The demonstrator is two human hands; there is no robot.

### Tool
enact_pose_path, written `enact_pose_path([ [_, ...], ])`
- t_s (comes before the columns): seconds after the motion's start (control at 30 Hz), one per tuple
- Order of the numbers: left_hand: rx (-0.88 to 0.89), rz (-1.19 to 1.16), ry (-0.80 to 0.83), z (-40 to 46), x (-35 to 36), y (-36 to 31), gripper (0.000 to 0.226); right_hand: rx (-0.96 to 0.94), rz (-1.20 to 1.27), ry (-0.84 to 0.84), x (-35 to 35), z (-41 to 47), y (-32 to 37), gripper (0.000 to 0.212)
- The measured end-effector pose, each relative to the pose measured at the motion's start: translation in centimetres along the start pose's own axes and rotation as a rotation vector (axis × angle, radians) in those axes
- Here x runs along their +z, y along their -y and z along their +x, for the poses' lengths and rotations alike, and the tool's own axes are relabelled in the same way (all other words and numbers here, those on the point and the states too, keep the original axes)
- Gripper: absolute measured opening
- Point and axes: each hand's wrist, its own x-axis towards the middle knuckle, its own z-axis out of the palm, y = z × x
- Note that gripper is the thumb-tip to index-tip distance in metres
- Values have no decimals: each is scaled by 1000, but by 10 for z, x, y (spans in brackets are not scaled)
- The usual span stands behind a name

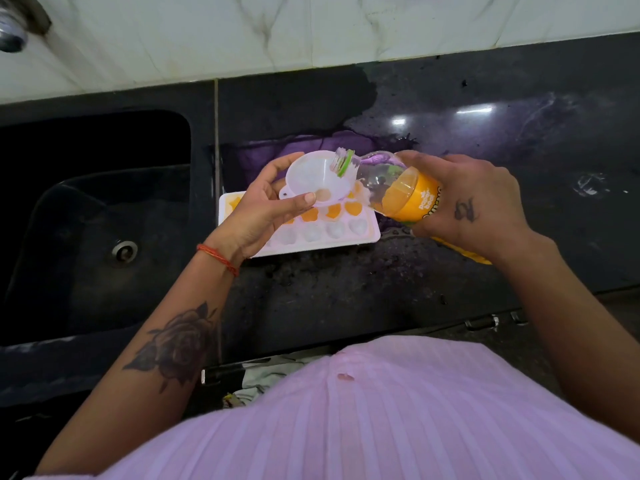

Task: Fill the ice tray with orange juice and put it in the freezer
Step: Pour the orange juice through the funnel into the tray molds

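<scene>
A pale pink ice tray [372, 233] with heart-shaped cells lies on the black counter. Several cells in its far rows hold orange juice; the near row looks empty. My left hand [258, 211] holds a white funnel [320, 178] above the tray's middle. My right hand [464, 199] grips an orange juice bottle [405, 199], tilted left so that its open neck with a green ring rests over the funnel's rim. The juice sits low in the bottle, and a little shows at the funnel's bottom. My left hand hides part of the tray.
A deep black sink [97, 216] with a round drain lies left of the tray. A purple cloth [343, 142] sits on the counter [346, 289] just behind the tray. A tiled wall runs along the back, with a tap [14, 32] at the top left.
</scene>
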Motion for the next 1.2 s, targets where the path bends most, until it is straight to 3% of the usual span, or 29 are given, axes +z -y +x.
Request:
enact_pose_path([
  [0.5,64,-17,-237,-80,-81,-1,64,-222,15,42,17,19,81,86],
  [1.2,18,-42,-243,-83,-76,3,68,-277,-199,-19,19,21,91,78],
])
